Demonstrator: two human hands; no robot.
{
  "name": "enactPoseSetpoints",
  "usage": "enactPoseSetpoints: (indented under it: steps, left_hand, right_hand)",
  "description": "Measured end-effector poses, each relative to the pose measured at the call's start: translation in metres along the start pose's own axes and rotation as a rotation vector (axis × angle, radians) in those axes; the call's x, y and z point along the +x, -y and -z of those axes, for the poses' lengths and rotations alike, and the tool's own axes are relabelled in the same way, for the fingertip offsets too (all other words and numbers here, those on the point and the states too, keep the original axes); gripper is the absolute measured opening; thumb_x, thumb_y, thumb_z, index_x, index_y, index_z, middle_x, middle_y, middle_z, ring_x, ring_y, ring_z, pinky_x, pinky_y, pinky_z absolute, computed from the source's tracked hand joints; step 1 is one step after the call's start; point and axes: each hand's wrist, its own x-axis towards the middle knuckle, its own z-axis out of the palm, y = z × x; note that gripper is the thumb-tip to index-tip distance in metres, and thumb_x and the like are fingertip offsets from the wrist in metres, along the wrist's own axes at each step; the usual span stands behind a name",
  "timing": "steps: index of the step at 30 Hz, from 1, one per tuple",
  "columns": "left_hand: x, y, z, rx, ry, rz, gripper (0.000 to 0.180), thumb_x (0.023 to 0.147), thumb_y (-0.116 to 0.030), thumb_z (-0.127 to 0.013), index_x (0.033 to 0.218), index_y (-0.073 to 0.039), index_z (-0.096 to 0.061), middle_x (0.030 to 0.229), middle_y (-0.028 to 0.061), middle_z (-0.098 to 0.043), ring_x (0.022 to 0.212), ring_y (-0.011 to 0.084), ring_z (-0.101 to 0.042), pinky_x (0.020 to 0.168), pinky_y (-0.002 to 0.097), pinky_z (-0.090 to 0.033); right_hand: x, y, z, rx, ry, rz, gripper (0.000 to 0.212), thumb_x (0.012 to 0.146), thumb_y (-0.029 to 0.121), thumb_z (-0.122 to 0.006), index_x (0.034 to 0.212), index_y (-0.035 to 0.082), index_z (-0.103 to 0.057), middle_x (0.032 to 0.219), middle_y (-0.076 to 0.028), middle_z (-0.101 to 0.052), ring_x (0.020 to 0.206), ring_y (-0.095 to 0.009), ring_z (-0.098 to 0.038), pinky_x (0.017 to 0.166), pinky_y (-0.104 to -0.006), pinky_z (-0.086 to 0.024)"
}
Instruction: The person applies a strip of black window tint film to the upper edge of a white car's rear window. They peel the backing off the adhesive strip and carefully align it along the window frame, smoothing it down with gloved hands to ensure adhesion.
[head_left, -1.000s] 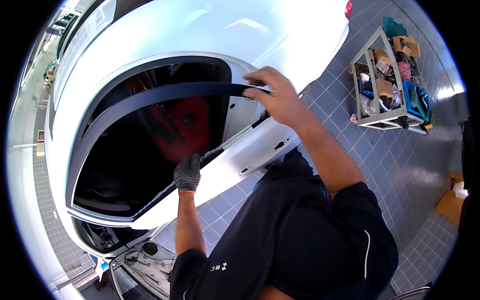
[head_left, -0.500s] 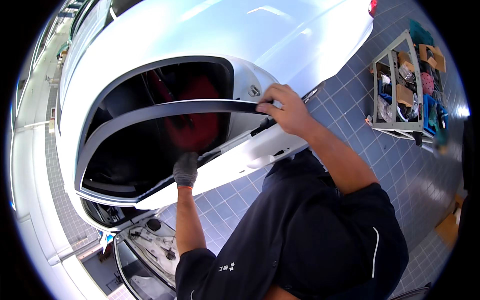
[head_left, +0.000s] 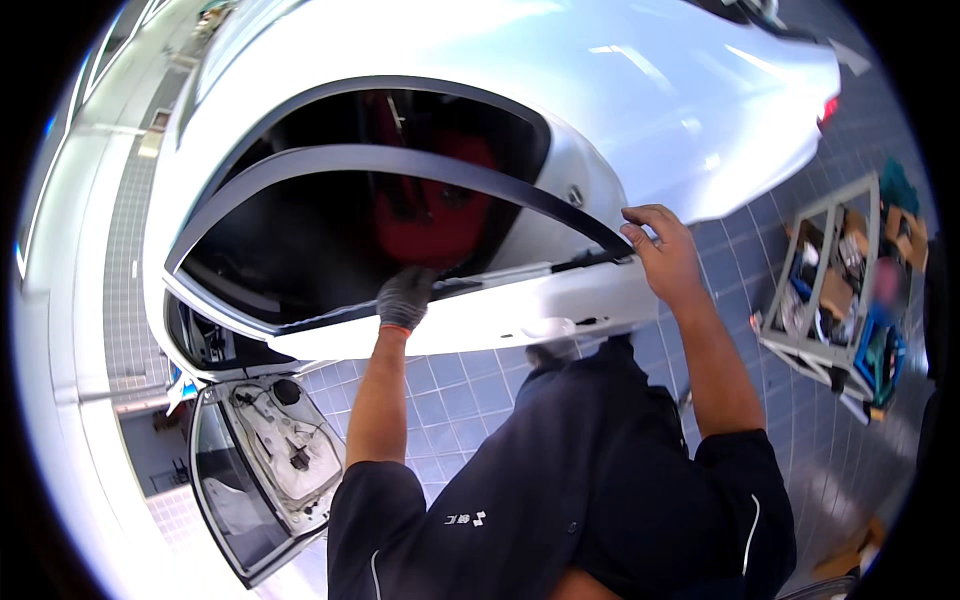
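Note:
A white car door [head_left: 470,335] stands ajar in front of me, its dark curved window frame [head_left: 400,160] arching over the opening. My left hand [head_left: 405,298], in a grey glove with an orange cuff, is closed over the sill at the base of the window; its fingertips are partly lost against the dark interior. Bare, my right hand [head_left: 665,250] is at the rear corner of the door, where frame and panel meet. Its thumb and fingers are apart, with nothing between them. Beyond the frame, a red seat [head_left: 430,230] shows inside the white car body [head_left: 560,110].
Another door [head_left: 290,450], its inner workings exposed, hangs open at the lower left. A grey metal rack [head_left: 810,354] with boxes and loose parts stands at the right, a blue bin [head_left: 880,360] beside it. Blue-grey tiles [head_left: 440,385] cover the floor.
My right hand has let go of the window frame's end and opened at the door's rear corner. My left hand stays on the sill. The whole view has shifted.

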Motion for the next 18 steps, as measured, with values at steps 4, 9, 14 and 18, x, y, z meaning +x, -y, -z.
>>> enactPoseSetpoints:
  steps: [4,9,14,18]
  left_hand:
    - [0.000,-0.004,0.002,-0.189,-0.013,0.132,0.024,0.099,-0.033,-0.054,0.107,-0.015,-0.070,0.106,0.0146,-0.072,0.098,0.0382,-0.070,0.086,0.0508,-0.055]
    - [-0.034,0.041,0.009,-0.300,-0.200,0.142,0.028,0.098,-0.036,-0.058,0.097,-0.011,-0.072,0.097,0.0191,-0.072,0.095,0.0413,-0.069,0.084,0.0518,-0.054]
    - [-0.090,0.148,-0.013,-0.370,-0.323,0.248,0.027,0.097,-0.035,-0.058,0.094,-0.012,-0.072,0.092,0.0187,-0.072,0.090,0.0421,-0.069,0.083,0.0537,-0.054]
    - [-0.106,0.193,-0.034,-0.292,-0.192,0.239,0.029,0.097,-0.036,-0.055,0.094,-0.013,-0.073,0.096,0.0173,-0.072,0.092,0.0411,-0.068,0.084,0.0530,-0.054]
  right_hand:
    - [0.034,0.129,-0.068,-0.237,-0.158,0.668,0.027,0.085,0.010,-0.077,0.111,0.005,-0.073,0.107,-0.011,-0.071,0.100,-0.031,-0.067,0.090,-0.0427,-0.053]
    - [0.077,0.243,-0.186,-0.279,-0.251,0.985,0.028,0.085,0.007,-0.075,0.112,0.001,-0.071,0.108,-0.011,-0.069,0.101,-0.031,-0.066,0.092,-0.0426,-0.053]
    - [0.095,0.276,-0.245,-0.431,-0.372,1.019,0.021,0.084,0.008,-0.074,0.104,0.002,-0.072,0.103,-0.010,-0.067,0.102,-0.031,-0.064,0.091,-0.0431,-0.052]
    - [0.105,0.283,-0.264,-0.531,-0.335,0.941,0.014,0.086,0.009,-0.073,0.098,0.003,-0.074,0.100,-0.010,-0.067,0.101,-0.032,-0.063,0.090,-0.0432,-0.052]
